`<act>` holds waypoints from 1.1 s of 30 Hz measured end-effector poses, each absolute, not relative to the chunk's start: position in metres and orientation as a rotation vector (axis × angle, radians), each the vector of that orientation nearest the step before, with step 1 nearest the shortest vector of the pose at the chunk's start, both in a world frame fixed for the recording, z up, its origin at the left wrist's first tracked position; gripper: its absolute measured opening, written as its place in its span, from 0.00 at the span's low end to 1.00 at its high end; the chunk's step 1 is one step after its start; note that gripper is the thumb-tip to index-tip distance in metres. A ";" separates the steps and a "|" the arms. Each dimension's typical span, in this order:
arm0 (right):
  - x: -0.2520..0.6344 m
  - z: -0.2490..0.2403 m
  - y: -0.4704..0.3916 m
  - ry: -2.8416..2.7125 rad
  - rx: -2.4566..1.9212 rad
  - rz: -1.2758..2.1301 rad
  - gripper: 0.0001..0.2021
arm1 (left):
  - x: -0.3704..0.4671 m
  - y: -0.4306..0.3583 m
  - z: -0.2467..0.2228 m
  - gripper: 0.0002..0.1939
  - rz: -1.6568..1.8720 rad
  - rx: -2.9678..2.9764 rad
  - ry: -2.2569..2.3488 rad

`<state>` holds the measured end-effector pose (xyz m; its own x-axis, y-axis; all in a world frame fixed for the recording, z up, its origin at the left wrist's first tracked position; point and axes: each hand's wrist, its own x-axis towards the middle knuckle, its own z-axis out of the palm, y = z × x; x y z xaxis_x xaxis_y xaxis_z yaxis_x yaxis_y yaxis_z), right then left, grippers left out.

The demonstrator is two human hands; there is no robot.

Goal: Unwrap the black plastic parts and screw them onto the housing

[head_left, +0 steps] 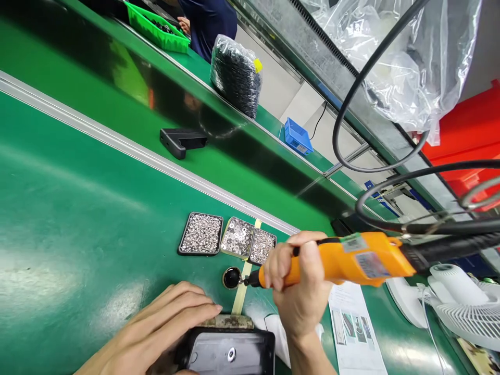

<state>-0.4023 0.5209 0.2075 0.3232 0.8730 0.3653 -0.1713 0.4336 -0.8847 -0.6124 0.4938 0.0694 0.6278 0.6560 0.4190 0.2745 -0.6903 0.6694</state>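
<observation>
My right hand (299,276) is wrapped round an orange electric screwdriver (355,258), which points left. Its tip is at the rim of a small round pot (224,278) with dark contents. My left hand (167,333) lies along the left side of a black plastic housing (234,351), fingers over its far edge and thumb at the near side, partly cut off. A mottled block (230,321) touches the housing's far edge, near my fingertips. Beyond the pot are a tray of screws (201,233), a tray of washers (237,237) and a tray of smaller metal parts (262,246).
A metal rail (156,165) crosses the green bench. Past it lies a black plastic part (183,141). A printed sheet (353,328) and a white fan (464,302) stand right. Cables (344,120) hang overhead. A co-worker's sleeve (213,23) shows behind a green bin (156,31).
</observation>
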 end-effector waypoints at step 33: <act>-0.398 0.207 0.454 -1.338 -0.605 1.212 0.12 | -0.608 0.477 0.084 0.41 0.808 2.525 0.750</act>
